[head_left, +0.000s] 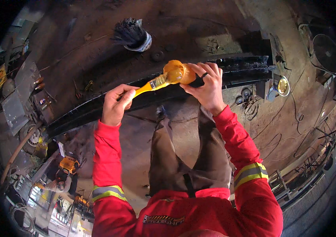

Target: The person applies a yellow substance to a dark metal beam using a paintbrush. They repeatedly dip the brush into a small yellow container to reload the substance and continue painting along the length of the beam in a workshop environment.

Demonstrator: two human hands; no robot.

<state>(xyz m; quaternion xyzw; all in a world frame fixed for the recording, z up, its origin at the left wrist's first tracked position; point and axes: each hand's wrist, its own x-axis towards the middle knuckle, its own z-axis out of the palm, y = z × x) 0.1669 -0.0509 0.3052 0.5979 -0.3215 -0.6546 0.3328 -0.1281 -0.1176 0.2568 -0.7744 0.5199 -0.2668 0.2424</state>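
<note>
Your red shirt (pixel 199 209), cut off below; left fingers (pixel 127 97) pinching yellow brush (pixel 143 89), bristle tips indistinct inside orange cup (pixel 189 75), right fingers (pixel 198 70) clasping it; bucket (pixel 143 45), dark contents (pixel 127 32) unclear.

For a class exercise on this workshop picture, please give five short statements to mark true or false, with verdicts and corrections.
1. The left hand holds a flat, yellow-handled paintbrush. True.

2. The plain, dark finger ring is on the left hand. False: it is on the right hand.

3. The right hand holds an orange, round-mouthed cup. True.

4. Both long fabric sleeves are blue all over. False: they are red, with yellow-and-grey bands.

5. The round white bucket is filled with yellow balls. False: a bundle of dark, thin pieces sticks out of it.
</note>
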